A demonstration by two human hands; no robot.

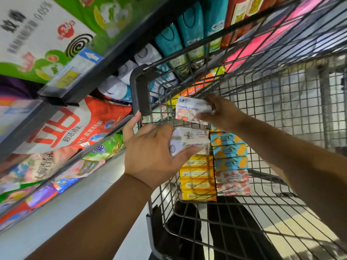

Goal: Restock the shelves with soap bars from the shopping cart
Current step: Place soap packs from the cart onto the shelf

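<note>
A grey wire shopping cart [138,87] fills the middle and right of the head view. My left hand [150,149] grips a white soap bar [193,140] over the cart's near corner. A little above it, my right hand [219,111] holds a second white soap bar [191,109] with blue lettering. Below both, stacked soap bars lie in the cart: yellow ones [198,175], blue-and-orange ones [230,151] and pink-patterned ones [232,182].
Store shelves [105,61] run along the left, with detergent bags [62,128], white bottles [116,87], teal bottles [174,42] and a price tag [75,70]. A pale floor strip [75,203] separates shelves and cart. Cart mesh walls rise at right.
</note>
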